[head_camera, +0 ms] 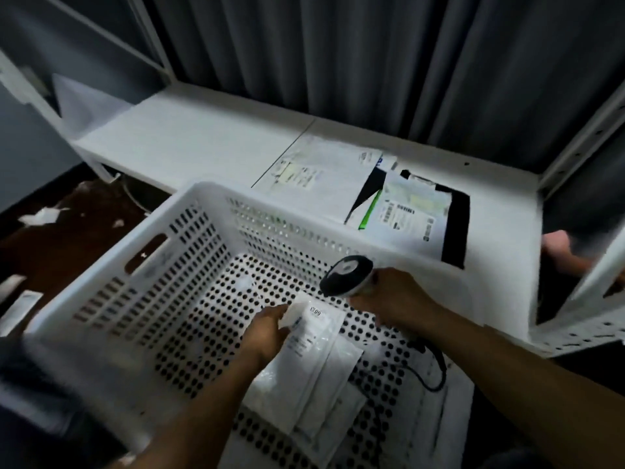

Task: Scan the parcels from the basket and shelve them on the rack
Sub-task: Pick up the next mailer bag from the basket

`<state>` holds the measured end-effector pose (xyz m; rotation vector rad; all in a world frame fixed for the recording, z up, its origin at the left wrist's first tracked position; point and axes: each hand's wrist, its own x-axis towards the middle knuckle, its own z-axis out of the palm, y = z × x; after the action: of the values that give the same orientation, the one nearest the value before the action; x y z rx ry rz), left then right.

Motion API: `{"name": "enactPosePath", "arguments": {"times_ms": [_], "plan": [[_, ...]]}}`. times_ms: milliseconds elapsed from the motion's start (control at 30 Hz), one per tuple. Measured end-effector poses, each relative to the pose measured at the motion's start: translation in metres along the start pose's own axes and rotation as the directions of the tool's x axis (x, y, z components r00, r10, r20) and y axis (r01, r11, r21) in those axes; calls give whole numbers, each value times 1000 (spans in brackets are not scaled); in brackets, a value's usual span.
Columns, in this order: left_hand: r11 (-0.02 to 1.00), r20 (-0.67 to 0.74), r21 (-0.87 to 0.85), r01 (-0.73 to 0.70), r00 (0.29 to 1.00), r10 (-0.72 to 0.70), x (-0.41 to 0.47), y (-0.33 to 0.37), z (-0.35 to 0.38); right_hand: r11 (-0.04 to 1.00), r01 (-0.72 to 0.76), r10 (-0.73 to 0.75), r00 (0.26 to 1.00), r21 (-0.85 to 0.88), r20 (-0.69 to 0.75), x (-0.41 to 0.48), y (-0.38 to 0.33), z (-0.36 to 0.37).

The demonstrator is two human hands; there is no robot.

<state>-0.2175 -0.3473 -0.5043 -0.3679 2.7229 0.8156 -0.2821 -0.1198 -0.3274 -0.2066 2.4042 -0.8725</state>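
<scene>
Pinching flat white plastic parcel (313, 363) with left hand (267, 330), mid-floor of white perforated plastic basket (209, 192); gripping black-and-white handheld scanner (346, 275) in right hand (395, 299).

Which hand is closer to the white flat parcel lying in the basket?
Left. The left hand holds the white flat plastic parcel at its upper-left corner; the right hand hovers to its right, gripping the black-and-white scanner.

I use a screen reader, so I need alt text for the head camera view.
A person's left hand holds a white parcel inside a white perforated basket, while the right hand grips a barcode scanner above it. Behind, several labelled parcels lie on a white rack shelf.
</scene>
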Motion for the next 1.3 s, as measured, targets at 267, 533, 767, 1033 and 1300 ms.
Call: {"name": "enactPosePath", "arguments": {"times_ms": [267, 533, 767, 1033, 1300], "plan": [[913, 226, 221, 343, 893, -390, 11, -51, 68, 993, -34, 52, 987, -112, 154, 42, 4, 49], [909, 103, 209, 360, 916, -387, 10, -52, 72, 987, -32, 58, 985, -158, 162, 56, 3, 53], [926, -34, -24, 377, 925, -378, -5, -34, 18, 988, 14, 7, 991, -155, 133, 31, -9, 32], [926, -300, -376, 19, 943, -142, -65, 9, -57, 992, 50, -45, 998, 118, -45, -31, -23, -4], [716, -440, -644, -269, 896, -60, -128, 71, -139, 805, 176, -118, 983, 567, -138, -103, -34, -44]]}}
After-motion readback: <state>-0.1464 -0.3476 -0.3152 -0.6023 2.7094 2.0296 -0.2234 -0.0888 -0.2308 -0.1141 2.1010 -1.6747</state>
